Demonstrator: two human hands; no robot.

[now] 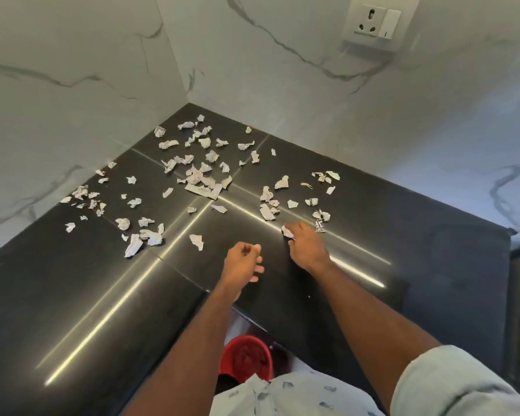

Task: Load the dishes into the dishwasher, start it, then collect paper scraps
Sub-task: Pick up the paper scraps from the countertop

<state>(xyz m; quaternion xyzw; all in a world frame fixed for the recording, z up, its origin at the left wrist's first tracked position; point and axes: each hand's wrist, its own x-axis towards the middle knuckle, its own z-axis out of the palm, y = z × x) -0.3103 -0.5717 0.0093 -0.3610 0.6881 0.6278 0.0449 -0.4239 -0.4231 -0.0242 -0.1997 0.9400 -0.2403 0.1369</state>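
Several crumpled white paper scraps lie scattered over the black corner countertop, reaching back toward the wall corner. My right hand rests on the counter with its fingers closed on one paper scrap. My left hand hovers just left of it, fingers loosely curled and apart, holding nothing. A single scrap lies a short way left of my left hand. A larger cluster of scraps sits further left.
White marble walls enclose the counter at the back and left. A wall socket with switch is at the upper right. Below the counter's front edge stands a red bucket. The counter ends at the right.
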